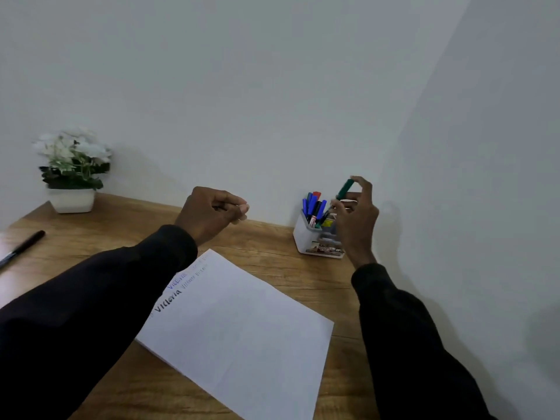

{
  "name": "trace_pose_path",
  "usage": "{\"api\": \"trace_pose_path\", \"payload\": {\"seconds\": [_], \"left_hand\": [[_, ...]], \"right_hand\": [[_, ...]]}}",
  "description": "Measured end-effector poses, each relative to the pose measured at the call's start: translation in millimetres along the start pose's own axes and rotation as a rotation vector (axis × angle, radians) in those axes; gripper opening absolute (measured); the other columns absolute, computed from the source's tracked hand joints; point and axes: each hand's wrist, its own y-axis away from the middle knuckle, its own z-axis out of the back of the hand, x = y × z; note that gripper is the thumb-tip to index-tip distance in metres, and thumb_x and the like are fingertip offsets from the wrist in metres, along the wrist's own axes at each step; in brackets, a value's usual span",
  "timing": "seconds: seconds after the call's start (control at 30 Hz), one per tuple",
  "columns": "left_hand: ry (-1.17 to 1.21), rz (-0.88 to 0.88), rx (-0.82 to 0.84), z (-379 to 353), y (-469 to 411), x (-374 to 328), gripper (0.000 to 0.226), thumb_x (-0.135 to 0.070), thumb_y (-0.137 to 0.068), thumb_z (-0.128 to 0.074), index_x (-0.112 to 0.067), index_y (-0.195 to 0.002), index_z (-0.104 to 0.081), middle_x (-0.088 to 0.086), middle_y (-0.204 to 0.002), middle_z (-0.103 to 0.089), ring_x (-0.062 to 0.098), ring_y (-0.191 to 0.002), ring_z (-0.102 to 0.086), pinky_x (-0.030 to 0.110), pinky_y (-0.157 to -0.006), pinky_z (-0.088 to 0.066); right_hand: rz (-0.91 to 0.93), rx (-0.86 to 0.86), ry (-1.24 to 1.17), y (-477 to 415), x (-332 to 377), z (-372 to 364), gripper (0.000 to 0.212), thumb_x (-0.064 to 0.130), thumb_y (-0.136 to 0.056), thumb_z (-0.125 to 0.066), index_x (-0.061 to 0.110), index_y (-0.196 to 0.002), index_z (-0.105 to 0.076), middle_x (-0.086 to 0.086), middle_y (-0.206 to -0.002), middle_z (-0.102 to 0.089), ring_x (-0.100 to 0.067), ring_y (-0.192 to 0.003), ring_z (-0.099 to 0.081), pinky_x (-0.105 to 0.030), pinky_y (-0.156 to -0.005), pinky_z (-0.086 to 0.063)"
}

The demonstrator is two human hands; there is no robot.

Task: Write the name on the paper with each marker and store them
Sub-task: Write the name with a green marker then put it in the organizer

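On wooden desk (266, 256), paper (242, 322), white organizer (303, 234), grey walls (242, 86)

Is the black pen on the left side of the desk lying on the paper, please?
No, the black pen lies on the bare desk, well apart from the paper.

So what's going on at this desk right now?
A person is working through markers on a sheet of paper, which already carries a name written several times. The right hand holds a green marker just above the white holder full of other markers. The left hand is loosely curled above the desk, holding nothing visible. A black pen lies at the far left.
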Motion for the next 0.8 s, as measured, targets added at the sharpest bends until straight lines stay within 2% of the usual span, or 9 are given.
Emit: {"api": "trace_pose_path", "payload": {"seconds": [0.07,0.13,0.27,0.33,0.47,0.5,0.6,0.73,0.8], "left_hand": [[-0.012,0.011,-0.006,4,0,5,0.009,-0.016,-0.085,-0.074,-0.011,-0.091,-0.076,0.002,-0.075,-0.076,0.019,-0.074,-0.073,0.024,-0.077,-0.056],[-0.030,0.012,-0.014,8,1,9,0.007,-0.016,-0.085,-0.073,-0.012,-0.090,-0.076,0.002,-0.074,-0.076,0.020,-0.074,-0.073,0.022,-0.076,-0.055],[-0.053,0.018,-0.030,17,1,15,0.006,-0.014,-0.086,-0.073,-0.011,-0.089,-0.076,0.002,-0.074,-0.076,0.018,-0.073,-0.072,0.015,-0.070,-0.052],[-0.060,0.021,-0.036,21,0,18,0.006,-0.014,-0.086,-0.073,-0.011,-0.089,-0.076,0.002,-0.074,-0.076,0.016,-0.072,-0.072,0.016,-0.069,-0.050],[-0.062,0.025,-0.044,27,2,24,0.005,-0.014,-0.086,-0.073,-0.011,-0.088,-0.077,0.001,-0.074,-0.076,0.011,-0.068,-0.070,0.017,-0.069,-0.050],[-0.063,0.025,-0.045,28,3,25,0.005,-0.014,-0.086,-0.073,-0.011,-0.088,-0.077,0.001,-0.073,-0.076,0.010,-0.067,-0.069,0.017,-0.069,-0.050],[-0.070,0.023,-0.037,31,6,28,0.005,-0.012,-0.086,-0.072,-0.010,-0.086,-0.077,0.001,-0.072,-0.075,0.011,-0.067,-0.069,0.018,-0.069,-0.050],[-0.095,0.023,-0.045,39,9,30,0.007,-0.014,-0.086,-0.073,-0.009,-0.090,-0.077,0.002,-0.075,-0.076,0.017,-0.074,-0.072,0.019,-0.072,-0.052],[-0.103,0.021,-0.053,44,10,31,0.008,-0.014,-0.086,-0.073,-0.009,-0.091,-0.077,0.002,-0.076,-0.076,0.017,-0.074,-0.073,0.018,-0.071,-0.052]], "right_hand": [[-0.021,0.004,-0.014,-14,-10,-4,0.055,-0.002,-0.092,-0.074,0.024,-0.133,-0.049,-0.012,-0.102,-0.071,-0.024,-0.086,-0.077,-0.042,-0.075,-0.066],[-0.040,0.023,-0.039,-24,-16,-12,0.053,-0.001,-0.092,-0.075,0.024,-0.131,-0.049,-0.011,-0.099,-0.071,-0.022,-0.081,-0.078,-0.040,-0.073,-0.066],[0.004,0.067,0.034,-33,-25,-29,0.047,0.004,-0.090,-0.079,0.015,-0.129,-0.053,-0.003,-0.091,-0.069,-0.018,-0.079,-0.073,-0.008,-0.065,-0.055],[0.037,0.078,0.083,-34,-27,-32,0.042,0.008,-0.090,-0.080,0.011,-0.124,-0.058,0.000,-0.090,-0.068,-0.013,-0.078,-0.068,0.000,-0.063,-0.048],[0.051,0.103,0.176,-33,-37,-36,0.032,0.015,-0.089,-0.082,0.013,-0.114,-0.063,0.001,-0.096,-0.067,-0.016,-0.090,-0.066,-0.013,-0.070,-0.051],[0.058,0.121,0.230,-32,-41,-37,0.029,0.017,-0.088,-0.082,0.014,-0.111,-0.064,0.001,-0.099,-0.066,-0.017,-0.096,-0.063,-0.018,-0.072,-0.049],[0.053,0.185,0.348,-25,-50,-42,0.026,0.018,-0.086,-0.083,0.011,-0.107,-0.068,-0.007,-0.110,-0.065,-0.022,-0.108,-0.056,-0.016,-0.074,-0.037],[0.016,0.200,0.395,-24,-51,-48,0.035,0.022,-0.085,-0.086,0.006,-0.111,-0.069,-0.012,-0.119,-0.062,-0.027,-0.116,-0.054,-0.038,-0.080,-0.053],[-0.010,0.227,0.408,-24,-52,-49,0.041,0.025,-0.085,-0.086,0.007,-0.119,-0.070,-0.012,-0.121,-0.061,-0.027,-0.119,-0.052,-0.041,-0.082,-0.055]]}}
